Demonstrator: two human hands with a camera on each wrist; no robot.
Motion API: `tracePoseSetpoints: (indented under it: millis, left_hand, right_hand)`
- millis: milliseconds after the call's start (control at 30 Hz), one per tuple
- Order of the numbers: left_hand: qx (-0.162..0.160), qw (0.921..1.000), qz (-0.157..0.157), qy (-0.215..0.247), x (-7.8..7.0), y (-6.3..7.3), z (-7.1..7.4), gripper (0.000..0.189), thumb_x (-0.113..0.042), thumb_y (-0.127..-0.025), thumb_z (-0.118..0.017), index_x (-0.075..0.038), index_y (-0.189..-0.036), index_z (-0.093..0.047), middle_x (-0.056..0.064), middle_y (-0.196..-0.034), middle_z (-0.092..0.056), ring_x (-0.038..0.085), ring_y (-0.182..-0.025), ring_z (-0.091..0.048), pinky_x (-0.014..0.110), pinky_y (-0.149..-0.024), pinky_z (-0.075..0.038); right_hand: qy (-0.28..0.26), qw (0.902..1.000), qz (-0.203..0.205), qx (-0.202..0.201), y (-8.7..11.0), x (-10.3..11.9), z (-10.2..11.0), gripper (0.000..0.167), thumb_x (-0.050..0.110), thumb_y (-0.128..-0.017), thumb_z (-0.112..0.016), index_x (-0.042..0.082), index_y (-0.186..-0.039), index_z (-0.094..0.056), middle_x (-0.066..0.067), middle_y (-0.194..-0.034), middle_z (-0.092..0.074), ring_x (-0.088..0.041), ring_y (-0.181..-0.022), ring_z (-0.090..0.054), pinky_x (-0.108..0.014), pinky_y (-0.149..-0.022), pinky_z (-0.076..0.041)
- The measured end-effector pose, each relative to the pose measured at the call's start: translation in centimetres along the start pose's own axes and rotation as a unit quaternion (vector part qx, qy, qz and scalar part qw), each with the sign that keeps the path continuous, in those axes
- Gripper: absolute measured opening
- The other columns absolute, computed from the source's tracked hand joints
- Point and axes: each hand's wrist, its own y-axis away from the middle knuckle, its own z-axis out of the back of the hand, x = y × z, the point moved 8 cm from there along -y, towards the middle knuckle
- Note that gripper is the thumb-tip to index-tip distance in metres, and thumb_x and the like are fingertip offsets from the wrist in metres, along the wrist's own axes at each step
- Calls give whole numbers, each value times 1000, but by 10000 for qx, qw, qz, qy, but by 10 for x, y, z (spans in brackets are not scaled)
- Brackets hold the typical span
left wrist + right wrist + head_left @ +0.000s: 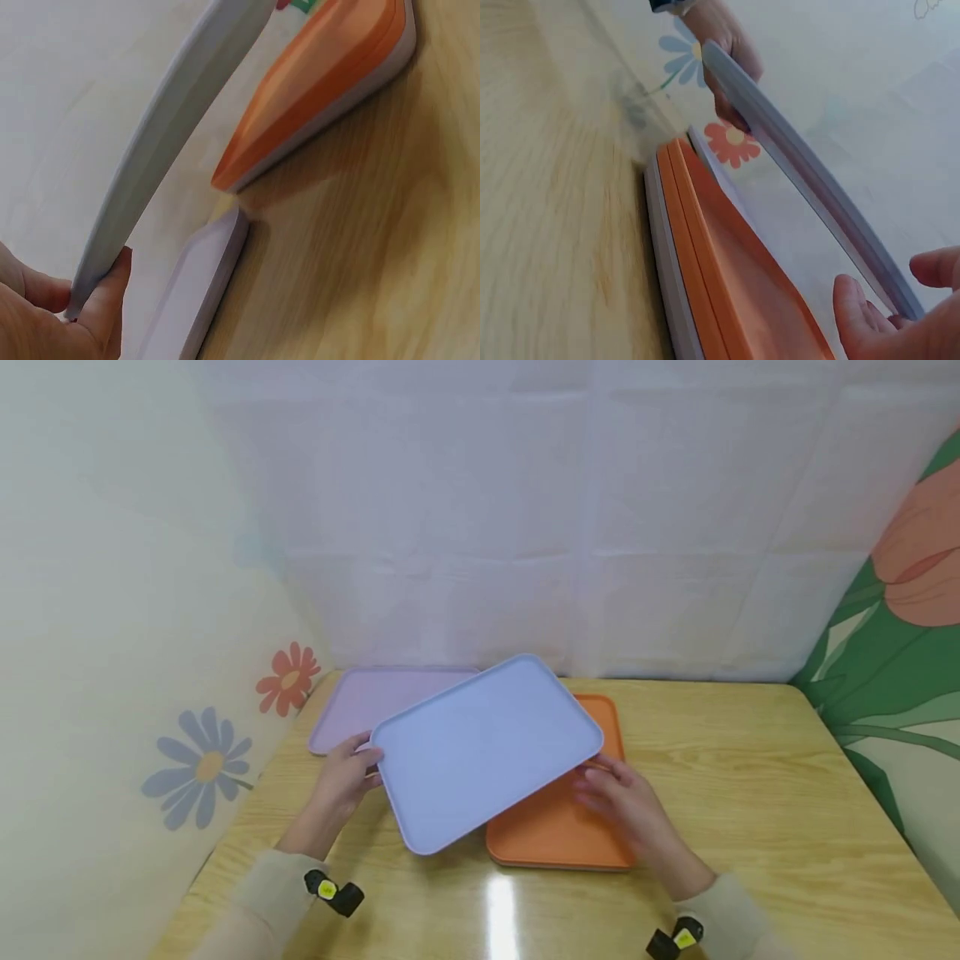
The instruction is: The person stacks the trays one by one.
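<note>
My left hand pinches the left end of a light blue rectangular tray, thumb on its upper side and fingers beneath. The tray is lifted and tilted, its right end higher than its near corner in the head view. At its right corner is my right hand, fingers at the edge and thumb apart from the surface. Partly hidden under the blue tray, an orange tray tops a stack with a pale tray at the bottom. A lilac tray lies at the back left, partly covered from view.
The wooden table meets a white sheet at the back. A flower-printed cloth hangs on the left, and another with a large tulip on the right.
</note>
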Motion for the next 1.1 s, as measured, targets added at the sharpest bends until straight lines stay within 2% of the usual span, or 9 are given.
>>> tracePoseSetpoints:
  millis: [167, 400, 533, 700, 800, 933, 1100]
  left_hand:
    - [-178, 9988, 6, 465, 1, 4, -18, 56, 3, -103, -42, 10, -154, -21, 4, -100, -61, 8, -81, -64, 22, -72, -60]
    - [-215, 9958, -82, 885, 4, 10, -40, 56, 5, -103, -41, 8, -154, -20, 6, -100, -56, 9, -81, -63, 23, -72, -59]
    - [-194, 9952, -109, 957, 7, 15, -52, 57, 5, -102, -42, 8, -154, -18, 9, -102, -53, 10, -81, -63, 22, -70, -59]
    - [-120, 9954, -14, 955, 13, 20, -64, 58, 7, -101, -44, 7, -153, -19, 19, -116, -47, 11, -84, -63, 21, -69, -59]
    - [-37, 9949, 88, 1001, 19, 22, -71, 59, 8, -100, -46, 7, -153, -19, 23, -122, -47, 13, -85, -64, 24, -71, -61]
    - [152, 9941, 162, 1065, 25, 26, -82, 59, 9, -100, -46, 9, -152, -18, 26, -125, -48, 14, -86, -65, 28, -72, -63]
    - [177, 9941, 163, 1055, 29, 29, -90, 57, 9, -97, -48, 9, -147, -20, 25, -125, -49, 15, -87, -66, 31, -71, -63]
  right_hand:
    - [-495, 9984, 74, -256, 2, -6, -8, 49, 2, -101, -53, -10, -145, -36, -3, -108, -66, -15, -94, -70, -36, -89, -60]
    - [-983, 9941, 14, -450, 2, -9, -17, 54, -1, -99, -54, -6, -148, -31, 0, -96, -66, -17, -92, -70, -39, -92, -59]
    - [-1191, 9908, 20, -649, 0, -9, -16, 55, 0, -100, -54, -2, -150, -31, 1, -101, -65, -15, -94, -67, -37, -92, -59]
    - [-1018, 9904, 59, -930, -5, -7, -10, 59, 0, -99, -54, -2, -154, -31, -5, -125, -57, -11, -99, -64, -31, -88, -59]
    - [-836, 9905, 76, -1088, -9, -6, -6, 62, 0, -99, -53, -1, -156, -28, -10, -132, -51, -9, -97, -62, -28, -82, -58]
    - [-644, 9890, 57, -1328, -13, -5, 1, 64, 0, -97, -54, 3, -157, -30, -9, -130, -51, -8, -92, -61, -27, -73, -58]
    - [-589, 9876, 18, -1457, -18, -2, 13, 64, -1, -96, -55, 5, -156, -34, -3, -120, -54, -7, -84, -62, -26, -65, -59]
